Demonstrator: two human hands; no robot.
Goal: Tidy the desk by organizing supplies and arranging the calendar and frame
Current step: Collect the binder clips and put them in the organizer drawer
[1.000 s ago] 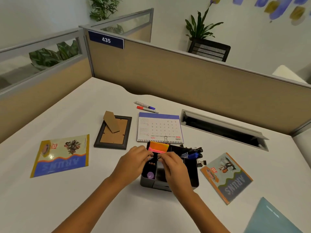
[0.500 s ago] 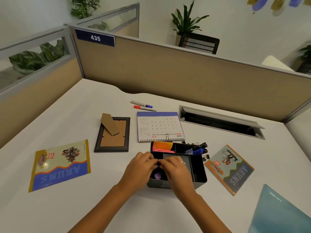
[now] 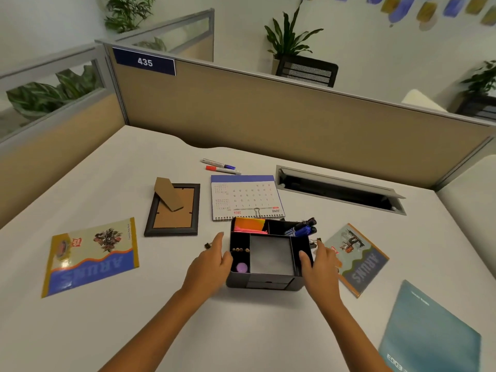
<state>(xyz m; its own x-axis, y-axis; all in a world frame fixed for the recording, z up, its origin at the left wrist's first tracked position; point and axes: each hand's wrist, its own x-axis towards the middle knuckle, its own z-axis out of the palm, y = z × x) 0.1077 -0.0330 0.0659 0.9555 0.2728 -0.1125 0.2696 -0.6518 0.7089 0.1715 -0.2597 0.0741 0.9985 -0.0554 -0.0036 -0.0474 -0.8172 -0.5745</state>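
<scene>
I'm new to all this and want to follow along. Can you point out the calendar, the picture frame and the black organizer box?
calendar (image 3: 245, 197), head view, on the white date grid.
picture frame (image 3: 174, 220), head view, on its brown backing board.
organizer box (image 3: 264, 284), head view, on its grey front wall.

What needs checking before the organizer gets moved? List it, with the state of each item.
1. Left hand on the organizer: ok, it rests against the left wall.
2. Right hand on the organizer: ok, fingers curl over the right wall.
3. Blue markers seated: not ok, they lean out over the back right corner and may tip.
4. Sticky notes seated: ok, inside the back left compartment.
5. Loose binder clip beside the left hand: not ok, still on the desk.
6. Calendar and photo frame arranged: not ok, both lie flat.
</scene>
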